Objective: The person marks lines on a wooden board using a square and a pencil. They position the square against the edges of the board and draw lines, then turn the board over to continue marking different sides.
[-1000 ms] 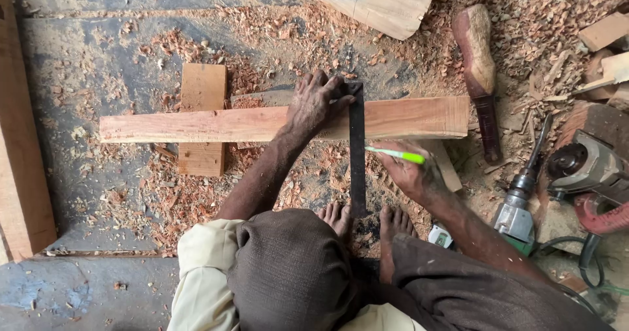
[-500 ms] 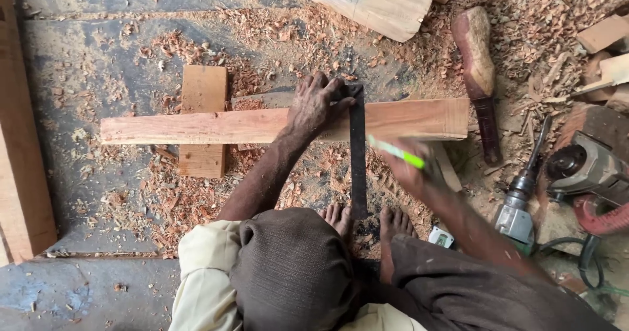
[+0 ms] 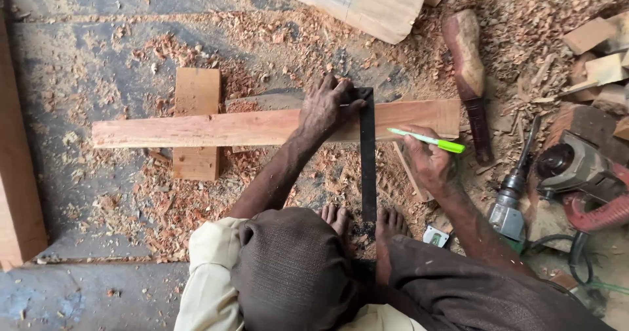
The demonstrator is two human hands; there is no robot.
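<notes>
left hand (image 3: 322, 108) flat on black square (image 3: 367, 154) over plank (image 3: 216, 128), right hand (image 3: 429, 164) grip pinching green pen (image 3: 427, 140), shavings-strewn floor (image 3: 85, 56)

The left hand (image 3: 322, 107) covers the corner of the black metal try square (image 3: 367, 167), so where its short arm meets the long reddish wooden plank (image 3: 216, 128) cannot be seen, and the square's lower end disappears between the bare feet (image 3: 362, 221). The tip of the green-capped white marker (image 3: 426, 139) held in the right hand (image 3: 429, 164) is too small to tell whether it touches the plank. The pale timber beam (image 3: 357, 2) and the thick wooden board (image 3: 16, 174) are cut off by the top and left edges, the red power tool (image 3: 583, 180) by the right edge, and the short wooden block (image 3: 196, 124) is partly hidden under the plank.
</notes>
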